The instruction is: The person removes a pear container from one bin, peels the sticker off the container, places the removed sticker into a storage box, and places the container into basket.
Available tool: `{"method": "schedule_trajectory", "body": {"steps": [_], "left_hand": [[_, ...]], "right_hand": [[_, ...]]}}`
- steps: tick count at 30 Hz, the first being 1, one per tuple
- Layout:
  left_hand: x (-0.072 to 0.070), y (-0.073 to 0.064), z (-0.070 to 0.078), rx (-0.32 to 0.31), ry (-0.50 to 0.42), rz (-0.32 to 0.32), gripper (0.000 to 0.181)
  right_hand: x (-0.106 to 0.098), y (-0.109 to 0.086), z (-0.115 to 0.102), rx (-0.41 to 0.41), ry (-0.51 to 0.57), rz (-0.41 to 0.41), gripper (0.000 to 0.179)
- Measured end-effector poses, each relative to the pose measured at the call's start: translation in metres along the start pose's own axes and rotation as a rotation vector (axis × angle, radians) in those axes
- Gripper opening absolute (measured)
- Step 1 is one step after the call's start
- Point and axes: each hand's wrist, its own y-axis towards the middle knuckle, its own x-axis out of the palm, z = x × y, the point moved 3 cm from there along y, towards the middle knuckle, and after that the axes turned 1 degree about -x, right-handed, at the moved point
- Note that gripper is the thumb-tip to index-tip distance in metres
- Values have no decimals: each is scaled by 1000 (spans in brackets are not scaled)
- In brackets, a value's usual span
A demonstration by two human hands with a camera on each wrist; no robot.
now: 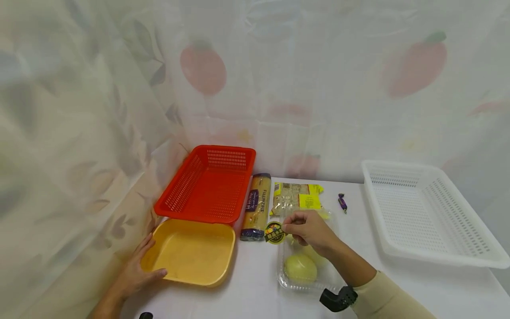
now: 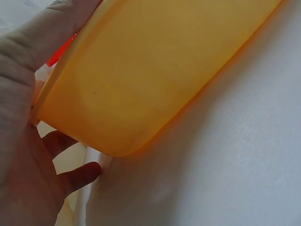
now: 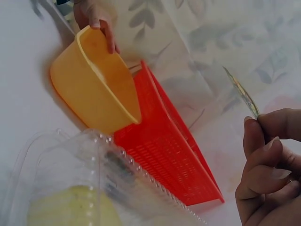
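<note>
My right hand (image 1: 312,231) pinches a round black-and-gold fruit sticker (image 1: 275,232) between thumb and index finger. In the right wrist view the sticker (image 3: 241,92) is seen nearly edge-on. Under that hand lies a clear plastic clamshell box (image 1: 282,277) with yellow-green round fruit (image 1: 300,268) inside, partly hidden by the forearm. My left hand (image 1: 135,270) holds the near left corner of a yellow plastic basin (image 1: 191,252), its thumb along the front rim and its fingers at the left side. In the left wrist view, some fingers (image 2: 80,178) stand clear of the basin wall.
Behind the basin is a red slotted basket (image 1: 207,190). A spaghetti pack (image 1: 256,208) and a yellow-and-clear food packet (image 1: 296,197) lie in the middle. A purple wrapped candy (image 1: 342,203) lies right of them. At right stands a white basket (image 1: 426,212). Printed curtains hang behind.
</note>
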Motion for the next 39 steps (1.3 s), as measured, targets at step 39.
{"method": "schedule_trajectory", "body": {"steps": [39], "left_hand": [[-1, 3, -1, -58, -14, -32, 93]], "right_hand": [[78, 41, -13, 22, 31, 1, 14]]}}
